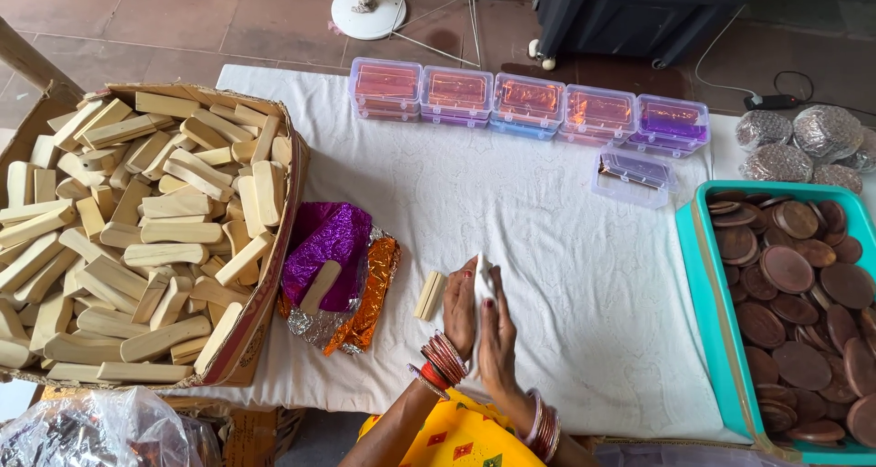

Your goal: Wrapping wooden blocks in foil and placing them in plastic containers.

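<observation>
Wrapping step, I'd judge: left hand (461, 307) and right hand (497, 330) pressed palm to palm, grip closed on a thin white piece (483, 280) sticking up between the fingertips. What the piece is, can't tell. Just left of the grip lies a wooden block (429, 295) on the white tabletop (566, 275); further left, purple and orange foil sheets (338, 271), then a cardboard box of blocks (137, 230). Next move likely calls for steady pinch and fold, block within easy reach.

Matt pale wooden blocks (146, 230), crinkled glossy foil sheets (338, 248), clear plastic boxes (529, 98), wrinkled white cloth (547, 248)
</observation>
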